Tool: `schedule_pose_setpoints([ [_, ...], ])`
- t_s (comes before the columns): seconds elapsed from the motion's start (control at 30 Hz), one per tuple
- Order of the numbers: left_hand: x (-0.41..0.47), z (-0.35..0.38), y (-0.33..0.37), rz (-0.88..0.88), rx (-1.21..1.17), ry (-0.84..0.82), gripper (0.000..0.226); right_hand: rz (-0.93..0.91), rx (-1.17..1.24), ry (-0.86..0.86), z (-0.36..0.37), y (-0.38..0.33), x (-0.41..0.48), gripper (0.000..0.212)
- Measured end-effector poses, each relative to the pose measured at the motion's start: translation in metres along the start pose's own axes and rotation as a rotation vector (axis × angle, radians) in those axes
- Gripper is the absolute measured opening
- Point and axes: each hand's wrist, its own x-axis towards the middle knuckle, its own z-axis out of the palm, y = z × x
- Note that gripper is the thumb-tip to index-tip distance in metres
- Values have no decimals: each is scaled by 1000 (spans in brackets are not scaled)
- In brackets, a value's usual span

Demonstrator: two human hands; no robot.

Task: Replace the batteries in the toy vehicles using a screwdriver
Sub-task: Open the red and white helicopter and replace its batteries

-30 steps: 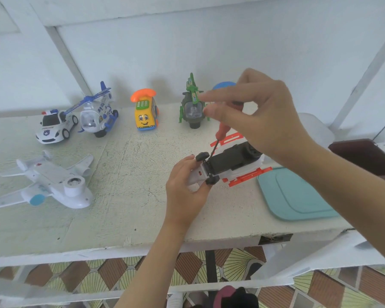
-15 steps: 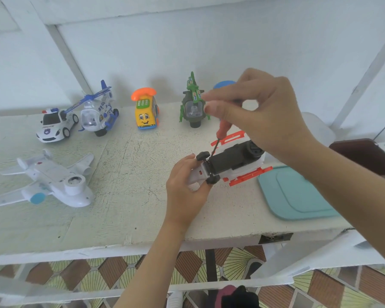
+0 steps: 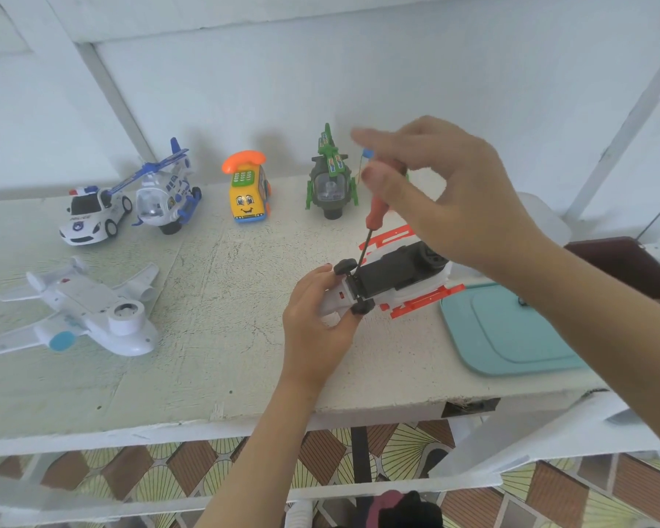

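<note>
The toy vehicle [image 3: 393, 276] lies belly-up, pinched in the fingers of the left hand [image 3: 317, 322]; just above them the right hand [image 3: 454, 196] has flicked its forefinger off the screwdriver [image 3: 378, 209], thumb still pressing the handle, probably re-gripping between turns.

A rough off-white painted tabletop [image 3: 225, 318] is shown. Lined up along the back, L to R: white plastic police car [image 3: 92, 217], white & blue toy helicopter [image 3: 166, 200], yellow phone-shaped toy car w/ orange handset [image 3: 248, 196], green toy helicopter [image 3: 330, 184]. A white plastic toy aeroplane [image 3: 88, 310] is laid front-left. Centre-right, a white & red toy vehicle [image 3: 393, 276] is turned black underside up, just beside a teal plastic tray [image 3: 511, 329].
</note>
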Motion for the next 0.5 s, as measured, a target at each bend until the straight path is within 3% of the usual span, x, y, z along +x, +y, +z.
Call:
schedule_pose_setpoints([
  [0.1,0,-1,1,7,6,-4,43,82,252,-187,-6,-5,0,37],
  [0.17,0,-1,1,3,-1,-5,42,107,366,-185,-9,-9,1,35],
  [0.3,0,-2,3,8,-8,3,44,66,156,-38,-5,-3,-1,25],
  [0.4,-1,-1,3,1,3,1,44,-10,-19,-53,-4,0,-1,27],
  [0.5,-1,-1,1,-15,17,-9,43,49,219,-170,-10,-4,-1,35],
])
